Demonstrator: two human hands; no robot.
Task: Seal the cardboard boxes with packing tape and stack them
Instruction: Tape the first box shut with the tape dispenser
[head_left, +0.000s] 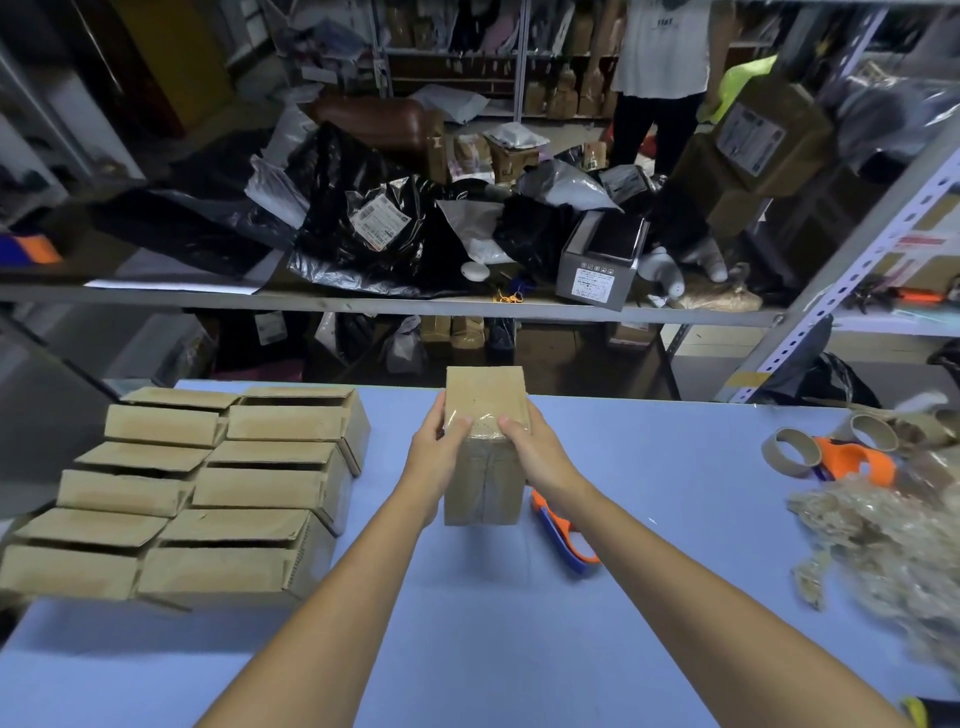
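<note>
Left of you, open cardboard boxes (208, 493) sit in two rows on the blue table (675, 597), while your left hand (439, 447) and right hand (532, 447) clasp the taped box (485, 467) at mid-table, orange-handled scissors (563, 535) just beside it.

We note a blue table (675, 571) as the work surface. An orange-and-blue handled tool (563, 540) lies on it, partly hidden. A tangle of crumpled clear film (883, 545) lies at the table's right edge. Beyond the table we see a metal shelf (363, 301). It carries black plastic bags (322, 208), one with a printed label (376, 221), and a grey product box (597, 265). A perforated upright (883, 244) rises at the right. A person in a white top (662, 47) stands at the rear, beside stacked brown cartons (769, 135).
</note>
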